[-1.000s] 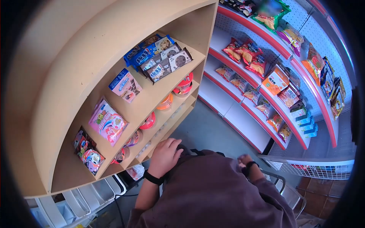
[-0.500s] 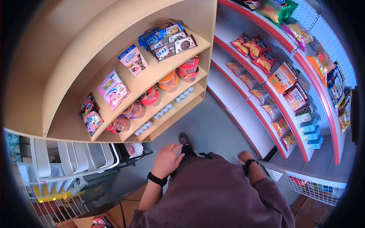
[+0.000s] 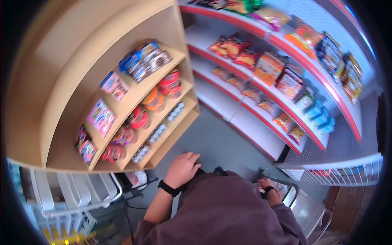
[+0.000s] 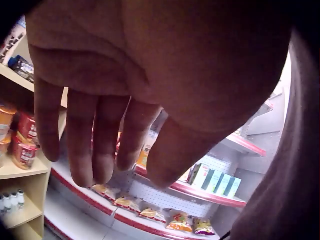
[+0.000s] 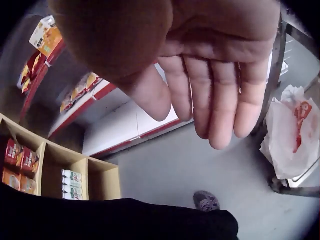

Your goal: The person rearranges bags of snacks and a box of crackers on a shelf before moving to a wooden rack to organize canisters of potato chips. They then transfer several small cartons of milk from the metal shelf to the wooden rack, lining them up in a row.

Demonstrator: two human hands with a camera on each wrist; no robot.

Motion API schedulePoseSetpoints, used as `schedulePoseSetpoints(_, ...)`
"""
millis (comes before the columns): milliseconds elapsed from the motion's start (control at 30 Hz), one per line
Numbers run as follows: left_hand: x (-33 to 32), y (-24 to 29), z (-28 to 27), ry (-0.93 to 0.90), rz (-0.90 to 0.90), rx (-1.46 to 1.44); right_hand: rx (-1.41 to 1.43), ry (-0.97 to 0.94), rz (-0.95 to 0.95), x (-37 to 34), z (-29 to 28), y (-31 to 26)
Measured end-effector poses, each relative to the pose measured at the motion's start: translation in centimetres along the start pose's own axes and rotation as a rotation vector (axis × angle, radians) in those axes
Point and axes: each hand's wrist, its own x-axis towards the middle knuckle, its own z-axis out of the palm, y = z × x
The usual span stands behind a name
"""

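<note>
In the head view the left hand (image 3: 183, 168) is held in front of the dark top, fingers relaxed and holding nothing. The right hand (image 3: 265, 183) hangs at the other side of the body, small and partly blurred. The left wrist view shows the left palm (image 4: 150, 75) with straight, slightly spread fingers and nothing in them. In the right wrist view the right hand (image 5: 200, 65) has its fingers extended, also holding nothing. Neither hand touches the wooden shelf (image 3: 179, 58) or the packets on it.
Red cup tubs (image 3: 139, 117) and small bottles (image 3: 157, 132) stand on the wooden shelf. Red-edged metal shelves (image 3: 228, 53) carry snack bags and boxes. A white wire basket (image 3: 339, 170) and a metal cart (image 3: 304, 210) are at the right; white bins (image 3: 73, 190) at the lower left.
The head view has swung, so both shelves have shifted leftward in it, and the metal cart at the right shows again. Both hands stay by the body, holding nothing.
</note>
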Motion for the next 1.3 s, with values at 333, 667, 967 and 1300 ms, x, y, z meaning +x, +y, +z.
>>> schedulePoseSetpoints(333,1.4,1.6,2.5,-0.141,0.066,0.016,-0.004,0.035,0.082,-1.5,0.5,2.5)
schedulePoseSetpoints(667,4.4,2.8,3.5,-0.154,0.156,0.007,-0.245,0.14,-0.031,-0.5,-0.6,6.5)
schedulePoseSetpoints(967,6.5,4.6,3.4,-0.237,0.23,0.023,0.043,0.141,0.08,-4.1,0.3,5.6)
schedulePoseSetpoints(1300,6.0,4.0,3.0,-0.248,0.233,0.022,0.04,0.044,0.102,-1.4,2.2,12.9)
